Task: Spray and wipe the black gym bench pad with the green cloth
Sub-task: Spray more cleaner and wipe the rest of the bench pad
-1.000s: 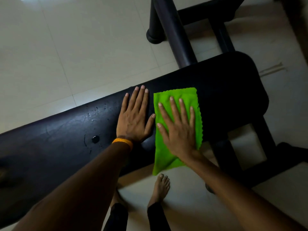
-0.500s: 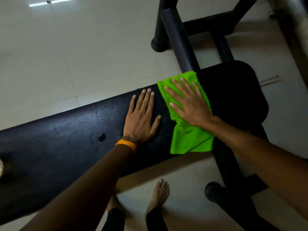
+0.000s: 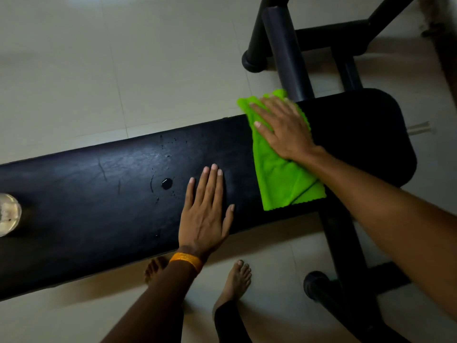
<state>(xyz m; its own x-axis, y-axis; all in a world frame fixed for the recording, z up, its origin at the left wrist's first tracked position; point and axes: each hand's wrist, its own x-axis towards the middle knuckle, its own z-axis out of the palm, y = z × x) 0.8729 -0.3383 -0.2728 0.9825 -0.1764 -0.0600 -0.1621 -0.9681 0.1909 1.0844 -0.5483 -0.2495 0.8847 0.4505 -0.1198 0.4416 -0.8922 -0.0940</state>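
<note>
The black gym bench pad [image 3: 99, 194] runs across the view from lower left to upper right. The green cloth [image 3: 282, 179] lies across it right of the middle, its far corner hanging over the pad's far edge. My right hand [image 3: 282, 129] presses flat on the cloth's upper half, fingers spread and pointing left. My left hand [image 3: 205, 211] rests flat on the bare pad just left of the cloth, fingers apart, holding nothing. An orange band circles that wrist. Droplets and a small round hole [image 3: 167, 183] mark the pad left of my left hand.
A clear round object [image 3: 8, 214] stands on the pad at the left edge of view. The bench's black steel frame [image 3: 289, 58] rises behind the pad, and a leg with a foot cap [image 3: 319, 285] stands at the lower right. My bare feet [image 3: 235, 278] are on the pale tiled floor.
My right hand has slid the cloth across the pad from the near edge to the far edge and turned to point left. My left hand stayed flat on the pad.
</note>
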